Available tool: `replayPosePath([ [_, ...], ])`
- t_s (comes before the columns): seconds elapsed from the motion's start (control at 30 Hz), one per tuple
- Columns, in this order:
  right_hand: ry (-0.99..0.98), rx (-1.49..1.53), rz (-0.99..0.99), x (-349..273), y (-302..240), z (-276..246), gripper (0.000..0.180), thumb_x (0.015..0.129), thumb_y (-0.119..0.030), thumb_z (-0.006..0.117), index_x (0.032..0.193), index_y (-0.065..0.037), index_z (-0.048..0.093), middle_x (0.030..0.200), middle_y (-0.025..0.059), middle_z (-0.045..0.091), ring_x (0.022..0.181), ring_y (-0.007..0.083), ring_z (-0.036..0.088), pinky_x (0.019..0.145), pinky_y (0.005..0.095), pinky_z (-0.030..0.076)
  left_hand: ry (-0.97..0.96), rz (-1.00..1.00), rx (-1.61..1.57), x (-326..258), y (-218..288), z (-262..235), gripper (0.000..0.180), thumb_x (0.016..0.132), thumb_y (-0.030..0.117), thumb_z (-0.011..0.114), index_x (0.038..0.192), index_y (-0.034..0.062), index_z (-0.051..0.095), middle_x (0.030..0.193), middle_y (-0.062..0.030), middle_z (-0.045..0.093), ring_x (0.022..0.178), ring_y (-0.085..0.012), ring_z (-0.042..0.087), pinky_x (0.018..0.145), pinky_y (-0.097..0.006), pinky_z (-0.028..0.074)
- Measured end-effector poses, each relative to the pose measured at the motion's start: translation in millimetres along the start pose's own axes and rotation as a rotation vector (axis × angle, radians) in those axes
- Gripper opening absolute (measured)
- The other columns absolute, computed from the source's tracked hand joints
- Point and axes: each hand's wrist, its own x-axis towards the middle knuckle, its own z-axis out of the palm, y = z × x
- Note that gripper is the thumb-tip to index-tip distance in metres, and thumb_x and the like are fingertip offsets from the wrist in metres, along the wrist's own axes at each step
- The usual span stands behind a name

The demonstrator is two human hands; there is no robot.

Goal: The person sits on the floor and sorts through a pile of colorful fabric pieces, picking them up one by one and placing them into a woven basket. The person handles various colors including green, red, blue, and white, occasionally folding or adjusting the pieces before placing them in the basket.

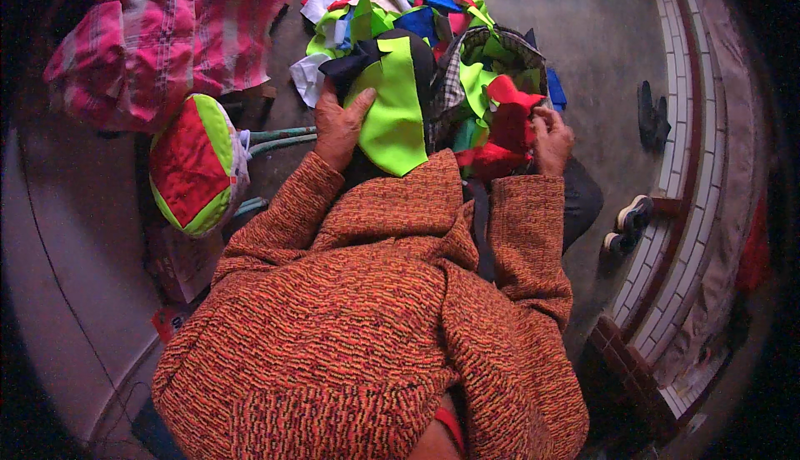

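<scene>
While the left hand [340, 127] lies flat and open on a green piece [392, 114], the right hand [552, 137] pinches red cloth [504, 127] at centre frame, the scrap pile [392, 2] above largely unsorted.

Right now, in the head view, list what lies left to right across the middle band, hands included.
Red and yellow-green stitched cap → left hand → yellow-green fabric piece → red fabric piece → right hand → dark shoes.
</scene>
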Motion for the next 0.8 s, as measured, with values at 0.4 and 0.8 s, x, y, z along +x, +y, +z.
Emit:
replayPosePath([
  [0.4,-0.057,-0.064,0.090,-3,2,1,0.024,0.078,-0.023,0.062,0.098,-0.010,0.059,0.085,0.0076,0.064,0.076,0.0188,0.062,0.071,0.0312,0.047,0.018,-0.073,0.005,0,-2,2,0.044,0.074,0.007,0.065,0.114,0.0038,0.048,0.111,-0.0071,0.052,0.101,-0.0181,0.049,0.091,-0.031,0.037],
  [0.8,-0.380,0.017,-0.338,-50,-156,78,0.038,0.072,-0.032,0.067,0.099,-0.007,0.055,0.091,0.0109,0.060,0.081,0.0268,0.059,0.068,0.0360,0.046,-0.003,0.010,-0.057,0,2,0,0.039,0.078,0.012,0.062,0.114,0.0036,0.048,0.107,-0.0076,0.053,0.098,-0.0170,0.050,0.089,-0.029,0.038],
])
